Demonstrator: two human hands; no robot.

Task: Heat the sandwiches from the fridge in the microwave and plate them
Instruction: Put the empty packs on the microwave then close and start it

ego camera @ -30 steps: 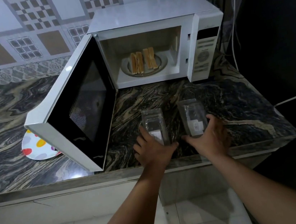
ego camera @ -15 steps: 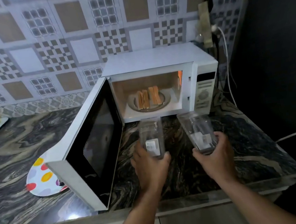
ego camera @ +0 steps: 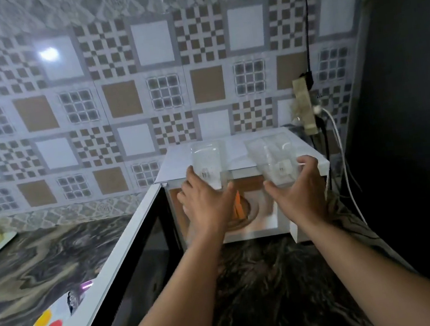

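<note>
Up top, each hand [ego camera: 208, 202] [ego camera: 298, 193] clamped on a clear container [ego camera: 207, 164] [ego camera: 273, 158]; open microwave door [ego camera: 129, 269] left.

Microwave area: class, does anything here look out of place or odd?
Slightly: the microwave door hangs wide open over the counter, and both hands hold empty clear containers at the microwave's top. Nothing looks spilled.
</note>
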